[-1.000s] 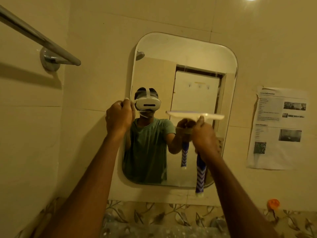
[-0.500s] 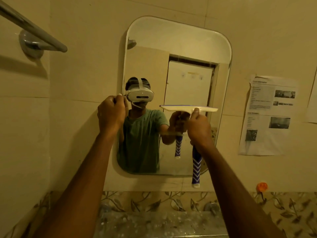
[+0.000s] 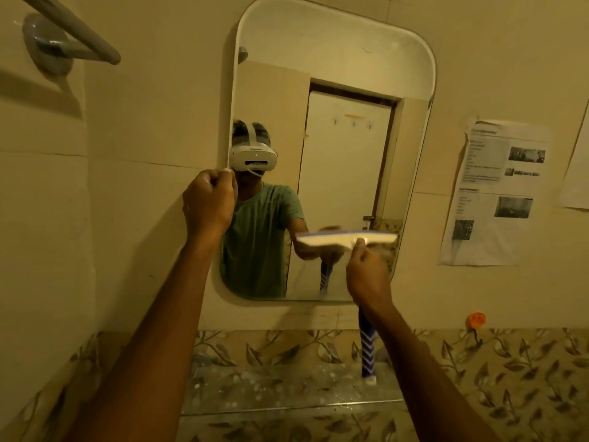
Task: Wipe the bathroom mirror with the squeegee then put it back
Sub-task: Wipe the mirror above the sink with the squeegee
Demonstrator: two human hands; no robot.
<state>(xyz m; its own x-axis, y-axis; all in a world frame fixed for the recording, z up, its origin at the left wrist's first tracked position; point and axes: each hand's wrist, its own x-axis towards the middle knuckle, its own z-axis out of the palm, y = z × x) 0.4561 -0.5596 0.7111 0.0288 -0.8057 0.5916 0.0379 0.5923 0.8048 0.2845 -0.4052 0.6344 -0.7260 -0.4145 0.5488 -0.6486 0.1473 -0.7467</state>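
Low, right hand (image 3: 366, 275) presses squeegee (image 3: 345, 240) on mirror (image 3: 334, 52).

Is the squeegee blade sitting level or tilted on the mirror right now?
Roughly level. The squeegee blade runs horizontally across the mirror, handle pointing down from the right hand.

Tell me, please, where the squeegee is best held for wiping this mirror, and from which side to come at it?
Grip the squeegee high on its blue-and-white handle, just under the blade, coming from below, as the right hand does. The handle hangs down from the middle of the wide horizontal blade, so a grip there should press both ends evenly on the mirror.
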